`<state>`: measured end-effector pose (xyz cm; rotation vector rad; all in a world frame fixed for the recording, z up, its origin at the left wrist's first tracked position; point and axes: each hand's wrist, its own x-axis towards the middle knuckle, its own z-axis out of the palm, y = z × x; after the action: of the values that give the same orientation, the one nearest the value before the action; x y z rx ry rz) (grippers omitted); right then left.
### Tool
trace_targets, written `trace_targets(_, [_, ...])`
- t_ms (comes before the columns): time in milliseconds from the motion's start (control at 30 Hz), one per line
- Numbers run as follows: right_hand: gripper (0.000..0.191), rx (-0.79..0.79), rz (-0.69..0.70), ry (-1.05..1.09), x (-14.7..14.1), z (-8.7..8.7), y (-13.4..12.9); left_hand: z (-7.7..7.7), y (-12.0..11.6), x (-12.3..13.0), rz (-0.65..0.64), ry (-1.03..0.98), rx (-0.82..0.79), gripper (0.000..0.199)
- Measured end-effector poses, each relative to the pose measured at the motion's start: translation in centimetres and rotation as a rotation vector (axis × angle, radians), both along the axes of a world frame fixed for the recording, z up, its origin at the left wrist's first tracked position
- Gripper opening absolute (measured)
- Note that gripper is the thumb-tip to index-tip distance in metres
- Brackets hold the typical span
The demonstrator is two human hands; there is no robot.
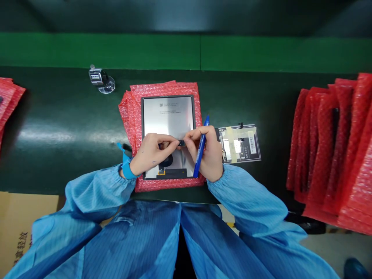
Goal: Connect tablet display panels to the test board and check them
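Note:
A display panel (168, 116), silver-backed with a dark frame, lies face down on red bubble-wrap bags (162, 88). Above its middle, my left hand (155, 152) pinches one end of a small black connector piece (181, 143) between thumb and forefinger. The fingertips of my right hand (207, 153) meet the other end of that piece. A blue marker pen (201, 149) is tucked in my right hand, slanting across the fingers. Along the panel's lower edge run a dark strip (174, 174) and a flex cable. A blue wrist strap (127, 166) circles my left wrist.
Right of my right hand lies an opened device with a circuit board (240, 143) and yellowish tape. A metal tally counter (99, 77) stands at the back left. Red bubble bags (328, 147) stand in a row at the right; more bags (8, 97) are at the left edge.

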<state>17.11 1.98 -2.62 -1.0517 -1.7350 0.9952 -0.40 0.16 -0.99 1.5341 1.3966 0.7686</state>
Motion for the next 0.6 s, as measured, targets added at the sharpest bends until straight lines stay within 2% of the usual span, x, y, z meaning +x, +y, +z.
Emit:
trace_targets(200, [0.016, 0.062, -0.015, -0.008, -0.3, -0.5, -0.3, -0.1, 0.0, 0.2, -0.024, 0.038, 0.081, 0.030])
trace_targets(367, [0.022, 0.069, 0.009, 0.000, -0.4, -0.6, -0.3, -0.1, 0.2, 0.3, -0.047, -0.047, 0.055, 0.028])
trace_targets(600, [0.019, 0.161, 0.132, -0.081, 0.0, -1.5, -0.3, 0.1, 0.1, 0.2, -0.106, -0.093, 0.025, 0.027])
